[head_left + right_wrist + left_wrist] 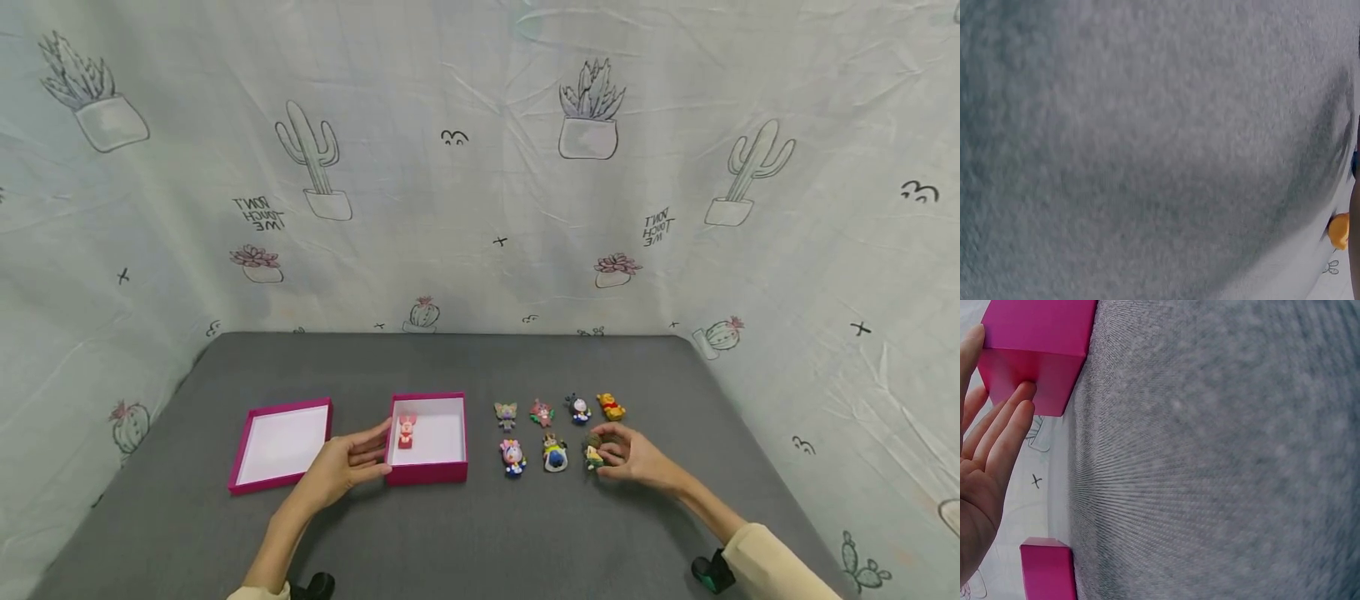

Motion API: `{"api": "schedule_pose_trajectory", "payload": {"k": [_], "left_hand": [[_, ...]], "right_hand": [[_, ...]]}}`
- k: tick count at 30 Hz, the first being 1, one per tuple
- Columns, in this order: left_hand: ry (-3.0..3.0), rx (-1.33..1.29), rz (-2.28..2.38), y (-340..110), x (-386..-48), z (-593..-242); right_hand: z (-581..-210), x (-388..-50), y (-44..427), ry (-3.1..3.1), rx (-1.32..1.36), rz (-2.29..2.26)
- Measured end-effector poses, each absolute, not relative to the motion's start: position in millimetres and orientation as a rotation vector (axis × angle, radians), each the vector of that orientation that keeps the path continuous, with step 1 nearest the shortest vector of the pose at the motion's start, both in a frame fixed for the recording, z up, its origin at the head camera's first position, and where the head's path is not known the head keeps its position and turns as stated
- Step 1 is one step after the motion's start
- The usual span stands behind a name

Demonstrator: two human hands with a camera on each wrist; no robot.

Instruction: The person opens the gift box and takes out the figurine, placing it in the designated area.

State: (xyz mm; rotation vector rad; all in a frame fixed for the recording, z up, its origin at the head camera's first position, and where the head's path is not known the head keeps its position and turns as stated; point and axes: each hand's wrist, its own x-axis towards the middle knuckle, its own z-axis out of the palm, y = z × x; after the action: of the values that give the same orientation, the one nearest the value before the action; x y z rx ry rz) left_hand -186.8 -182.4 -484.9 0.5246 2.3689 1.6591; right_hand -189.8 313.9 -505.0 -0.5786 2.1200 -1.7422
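Observation:
A pink box (427,473) with a white inside stands open on the grey table, and a small pink-and-red figurine (406,432) lies in its left part. My left hand (341,467) rests against the box's left side with fingers nearly straight; the left wrist view shows fingertips (1025,394) touching the pink wall. To the right, my right hand (633,457) pinches a small green-and-yellow figurine (593,457) between thumb and fingers, at the right end of the front row. The fingers partly cover it. The right wrist view shows mostly table cloth.
A pink-rimmed lid (281,446) lies inside up left of the box. Right of the box, several small figurines sit in two rows, among them a grey one (506,416), a crowned one (555,454) and a yellow bear (611,407). A patterned white curtain (480,183) hangs behind.

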Motion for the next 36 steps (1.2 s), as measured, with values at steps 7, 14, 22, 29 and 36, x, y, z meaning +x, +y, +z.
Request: {"api": "schedule_pose_trajectory", "payload": {"k": [7,14,22,29,36], "left_hand": [[2.359,0.536,1.674,-182.0,-186.4,-486.4],[2.364,0.534,1.660,-181.8,-186.3,-485.4],[2.363,0.535,1.656,-181.6,-185.9,-485.8],[2.342,0.539,1.686,-180.9,-186.5,-487.4],[2.339,0.525,1.689,-180.9,-186.9,-487.1]], "right_hand": [[-508.0,-186.8,310.9,2.091,-0.626,-1.815],[-516.1,-184.1,311.3,1.986,-0.543,-1.941],[-517.9,-182.1,312.7,1.860,-0.482,-1.956],[-514.2,-180.3,311.5,1.809,-0.363,-1.924],[-520.0,-180.8,311.1,1.855,-0.334,-1.993]]}}
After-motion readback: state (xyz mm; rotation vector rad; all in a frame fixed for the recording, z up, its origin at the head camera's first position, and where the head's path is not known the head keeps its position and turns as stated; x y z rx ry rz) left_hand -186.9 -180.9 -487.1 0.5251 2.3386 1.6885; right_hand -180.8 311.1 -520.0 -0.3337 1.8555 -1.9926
